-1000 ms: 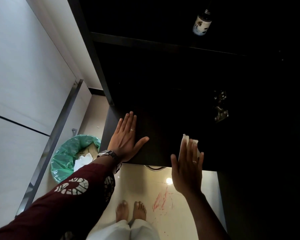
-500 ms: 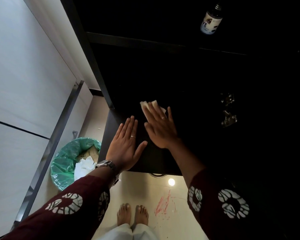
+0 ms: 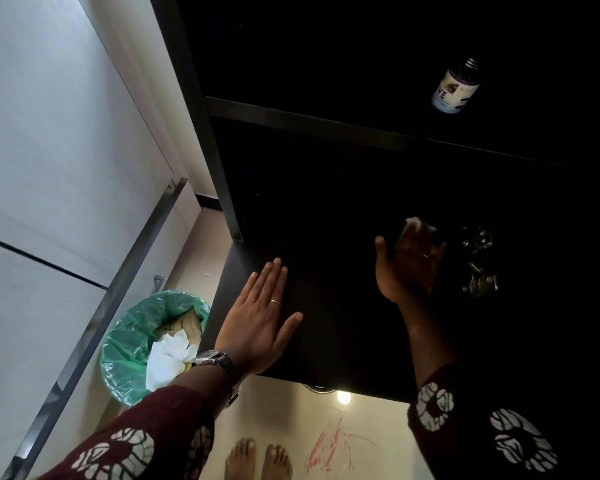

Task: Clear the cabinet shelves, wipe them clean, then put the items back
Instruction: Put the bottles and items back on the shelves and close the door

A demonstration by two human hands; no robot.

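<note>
Wiping a dark cabinet shelf above a pale floor.
The left hand lies flat by the shelf's front left edge. The right hand, fingers straight, presses a white cloth beside the hinge, having swept right from next to the left hand. A bottle stands on the shelf above.

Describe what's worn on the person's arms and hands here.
Both arms are in long maroon sleeves printed with white ring-shaped, tie-dye-like marks: left sleeve, right sleeve. A silver metal-link watch sits at the left wrist. The left hand wears a thin silver ring, and the right hand wears a thin band. No gloves.
</note>
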